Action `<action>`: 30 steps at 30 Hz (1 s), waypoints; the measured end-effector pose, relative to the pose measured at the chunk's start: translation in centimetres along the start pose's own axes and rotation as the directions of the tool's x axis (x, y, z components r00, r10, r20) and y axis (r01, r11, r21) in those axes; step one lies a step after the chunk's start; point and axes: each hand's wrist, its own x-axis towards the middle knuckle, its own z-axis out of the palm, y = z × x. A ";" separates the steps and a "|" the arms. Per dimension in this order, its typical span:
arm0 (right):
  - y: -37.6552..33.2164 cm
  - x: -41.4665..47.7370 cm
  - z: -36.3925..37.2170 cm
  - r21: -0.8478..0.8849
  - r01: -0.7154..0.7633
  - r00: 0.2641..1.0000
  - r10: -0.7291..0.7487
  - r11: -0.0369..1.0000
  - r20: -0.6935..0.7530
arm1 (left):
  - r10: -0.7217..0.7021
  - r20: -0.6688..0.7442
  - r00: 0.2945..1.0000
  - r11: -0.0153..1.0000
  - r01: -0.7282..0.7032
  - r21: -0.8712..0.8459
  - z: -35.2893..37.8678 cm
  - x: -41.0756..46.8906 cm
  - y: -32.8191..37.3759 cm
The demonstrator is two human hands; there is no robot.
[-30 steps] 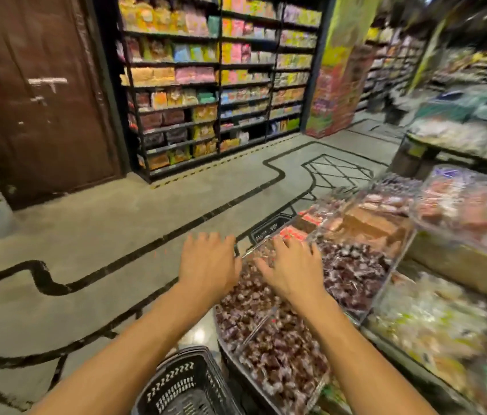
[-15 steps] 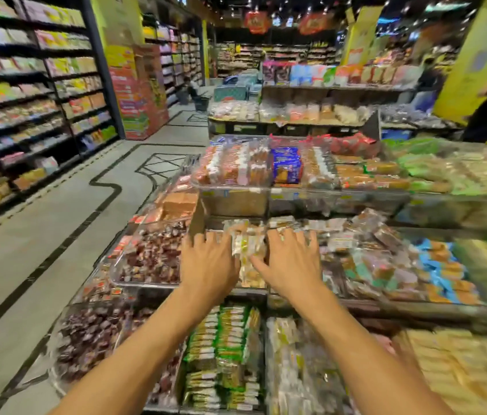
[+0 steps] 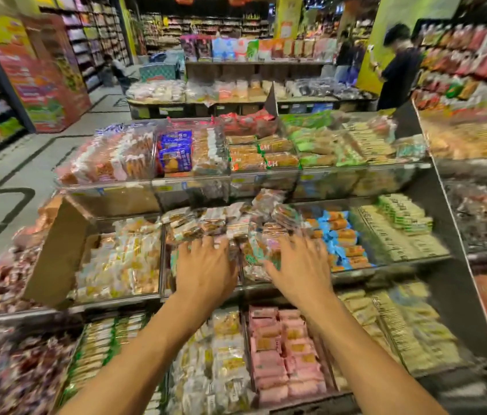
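Both hands had shifted rightward along the display in the last half second, from the pale yellow sweets [image 3: 122, 265] to the heaped snack packets [image 3: 230, 223] in the next bin of the middle shelf [image 3: 385, 264]. Left hand [image 3: 206, 266] and right hand [image 3: 299, 265] lay side by side on the heap, fingers spread and nearly straight, gripping nothing. Picking or tidying here looked about to start, with no packet lifted yet.

pink wrapped snacks [image 3: 287, 354] fill a lower bin, blue-and-orange packets [image 3: 341, 238] a middle one, dark blue packets [image 3: 176, 152] sit on the top tier. a cardboard panel [image 3: 56, 250] leans at left. a person in black [image 3: 397, 70] stands beyond.
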 end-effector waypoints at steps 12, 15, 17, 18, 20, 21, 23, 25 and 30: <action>5.0 6.6 5.1 -0.010 -0.083 0.996 0.083 0.997 0.017 | 0.081 0.069 0.994 0.995 -0.076 -0.059 5.1 7.8 3.6; 5.8 8.2 6.2 0.022 -0.096 0.995 0.095 0.995 0.030 | 0.073 0.100 0.992 0.995 -0.066 -0.070 6.2 9.6 3.5; 6.3 9.0 7.0 0.042 -0.092 0.994 0.089 0.995 0.065 | 0.064 0.124 0.990 0.995 -0.054 -0.081 6.9 10.4 3.4; 6.5 9.3 7.4 0.056 -0.083 0.993 0.078 0.995 0.083 | 0.059 0.130 0.990 0.995 -0.048 -0.086 7.3 10.8 3.4; 6.9 10.1 8.7 0.096 -0.056 0.991 0.043 0.994 0.130 | 0.047 0.144 0.988 0.996 -0.035 -0.086 7.9 11.5 3.6; 7.1 10.5 9.5 0.120 -0.042 0.988 0.023 0.992 0.152 | 0.040 0.157 0.987 0.996 -0.026 -0.086 8.2 11.8 3.7; 7.5 11.3 11.0 0.153 0.004 0.982 -0.032 0.988 0.183 | 0.025 0.176 0.984 0.997 -0.011 -0.081 9.0 12.2 4.0; 7.8 12.1 12.2 0.163 0.080 0.971 -0.114 0.983 0.211 | -0.001 0.193 0.981 0.996 0.018 -0.088 9.7 12.4 4.4; 8.7 13.5 14.0 0.090 0.206 0.943 -0.222 0.975 0.249 | -0.063 0.232 0.971 0.989 0.093 -0.117 11.9 13.0 5.5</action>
